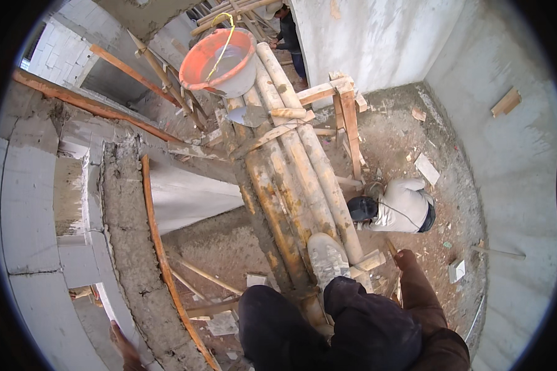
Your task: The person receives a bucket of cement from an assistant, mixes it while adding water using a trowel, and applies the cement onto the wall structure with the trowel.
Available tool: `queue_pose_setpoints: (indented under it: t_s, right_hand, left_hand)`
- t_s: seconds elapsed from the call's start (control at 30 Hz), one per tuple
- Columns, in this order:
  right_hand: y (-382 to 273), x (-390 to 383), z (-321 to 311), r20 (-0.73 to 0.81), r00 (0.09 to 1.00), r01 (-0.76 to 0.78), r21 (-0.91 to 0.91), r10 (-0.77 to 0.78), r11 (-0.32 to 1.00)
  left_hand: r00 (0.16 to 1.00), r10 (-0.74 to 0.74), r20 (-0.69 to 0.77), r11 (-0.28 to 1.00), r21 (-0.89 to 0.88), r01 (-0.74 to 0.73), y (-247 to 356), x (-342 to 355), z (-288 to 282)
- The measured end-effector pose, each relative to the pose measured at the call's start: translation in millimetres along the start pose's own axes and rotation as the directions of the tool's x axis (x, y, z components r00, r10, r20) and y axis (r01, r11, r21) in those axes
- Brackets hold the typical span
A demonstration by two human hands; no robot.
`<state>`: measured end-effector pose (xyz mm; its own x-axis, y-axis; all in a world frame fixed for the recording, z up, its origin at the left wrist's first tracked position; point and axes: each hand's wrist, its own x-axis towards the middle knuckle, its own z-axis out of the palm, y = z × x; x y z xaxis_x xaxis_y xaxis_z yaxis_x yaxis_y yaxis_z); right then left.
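My left hand (pixel 124 347) is at the lower left, against the grey block wall (pixel 37 303). Its visible fingers are stretched out and hold nothing I can see. Low on the right, my right hand (pixel 406 260) is closed around a slim wooden stick (pixel 391 247), whose far end is partly hidden. One of my feet in a pale, mud-smeared shoe (pixel 327 256) stands on a platform of lashed round poles (pixel 303 173). A trowel with a broad metal blade (pixel 249 115) lies at its far end, beside an orange bucket (pixel 246 43) with a yellow rope handle.
Below on the right, a person in a pale top (pixel 405 204) bends over the rubble-strewn floor. Another person (pixel 288 40) is beyond the platform. A wooden trestle (pixel 348 123) stands beside the poles. On the left runs a mortar-topped wall (pixel 130 235) edged by an orange-brown board (pixel 161 260).
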<state>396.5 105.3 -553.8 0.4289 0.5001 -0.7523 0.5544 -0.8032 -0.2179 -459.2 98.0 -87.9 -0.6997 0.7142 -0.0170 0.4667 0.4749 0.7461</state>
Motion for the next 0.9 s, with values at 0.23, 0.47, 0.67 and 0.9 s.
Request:
queue_pose_setpoints:
  t_s: [0.23, 0.47, 0.67, 0.9]
  right_hand:
    - [3, 5, 7, -0.051, 0.996, 0.069, 0.038, -0.067, 0.997]
    - [16, 3, -1, 0.037, 0.999, -0.001, 0.000, 0.001, 1.000]
    - [4, -12, -8, 0.051, 0.996, -0.078, 0.057, 0.076, 0.995]
    - [13, 4, 1, -0.054, 0.987, 0.148, -0.016, -0.148, 0.989]
  left_hand:
    - [0.999, 0.006, -0.044, 0.997, 0.080, -0.002, -2, 3, -3]
    - [0.994, -0.027, -0.107, 1.000, -0.007, 0.027, -3, -2, 1]
    - [0.990, 0.063, -0.129, 0.954, 0.299, -0.022, 10, -9, 7]
    - [0.985, 0.053, -0.162, 0.959, 0.282, -0.005, 13, -6, 11]
